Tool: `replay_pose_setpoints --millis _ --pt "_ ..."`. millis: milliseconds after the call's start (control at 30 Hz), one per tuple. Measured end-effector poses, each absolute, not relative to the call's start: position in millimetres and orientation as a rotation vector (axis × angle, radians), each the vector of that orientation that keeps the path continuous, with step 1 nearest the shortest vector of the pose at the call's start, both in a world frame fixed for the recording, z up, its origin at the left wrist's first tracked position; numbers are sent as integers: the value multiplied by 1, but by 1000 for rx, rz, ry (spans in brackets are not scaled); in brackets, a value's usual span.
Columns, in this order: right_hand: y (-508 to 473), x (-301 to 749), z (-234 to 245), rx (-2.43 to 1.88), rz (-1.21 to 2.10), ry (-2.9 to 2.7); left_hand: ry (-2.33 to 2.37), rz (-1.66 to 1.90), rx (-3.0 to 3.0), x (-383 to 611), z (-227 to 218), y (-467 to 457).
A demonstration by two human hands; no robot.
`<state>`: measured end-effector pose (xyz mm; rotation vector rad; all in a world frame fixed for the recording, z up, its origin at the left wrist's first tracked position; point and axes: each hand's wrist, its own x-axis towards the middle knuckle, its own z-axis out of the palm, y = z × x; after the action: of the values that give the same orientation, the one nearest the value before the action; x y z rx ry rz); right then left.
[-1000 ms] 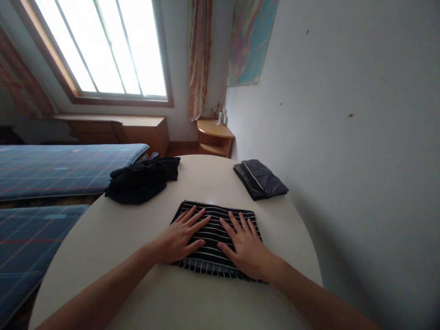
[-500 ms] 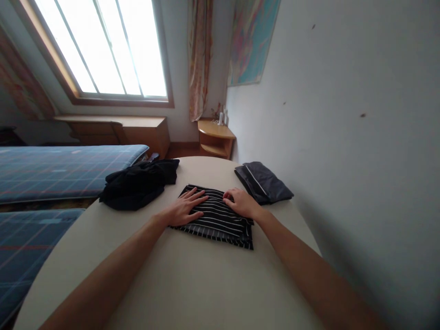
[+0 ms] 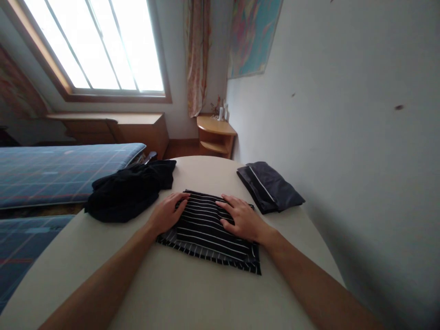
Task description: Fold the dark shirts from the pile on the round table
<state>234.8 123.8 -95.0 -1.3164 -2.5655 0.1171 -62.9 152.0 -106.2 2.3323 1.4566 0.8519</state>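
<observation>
A black piece of clothing with white stripes (image 3: 202,224) lies folded in a flat bundle on the pale round table (image 3: 178,293). My left hand (image 3: 168,213) rests at its left edge, thumb apart from the fingers, the fingertips on the cloth. Flat on the right part of the bundle lies my right hand (image 3: 242,220), open with its fingers spread. A lower layer with a striped hem sticks out along the near side. The exact kind of garment cannot be told.
A crumpled black garment (image 3: 127,192) lies at the table's left edge. On the right, close to the wall (image 3: 360,183), sits a folded dark grey garment (image 3: 275,188). Beyond the table's left side are blue plaid mattresses (image 3: 62,174). A wooden corner shelf (image 3: 216,126) stands behind.
My left hand has slid from the top of the striped clothing to its left edge. My right hand has gone from curled fingers to lying spread on it. The view has shifted slightly.
</observation>
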Motion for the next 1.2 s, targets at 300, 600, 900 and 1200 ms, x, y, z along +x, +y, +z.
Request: replay_pose_setpoints --millis 300,600,900,1200 --pt "99 228 -71 -1722 -2 -2413 1418 1152 2541 -21 -77 105" --pt "92 239 -61 -2172 201 -2096 1763 488 2427 20 -119 65" --pt "104 240 -75 -2122 335 -2042 1692 508 2447 18 -122 73" --pt "112 251 -89 -1396 775 -1893 1613 614 2463 19 -121 81"
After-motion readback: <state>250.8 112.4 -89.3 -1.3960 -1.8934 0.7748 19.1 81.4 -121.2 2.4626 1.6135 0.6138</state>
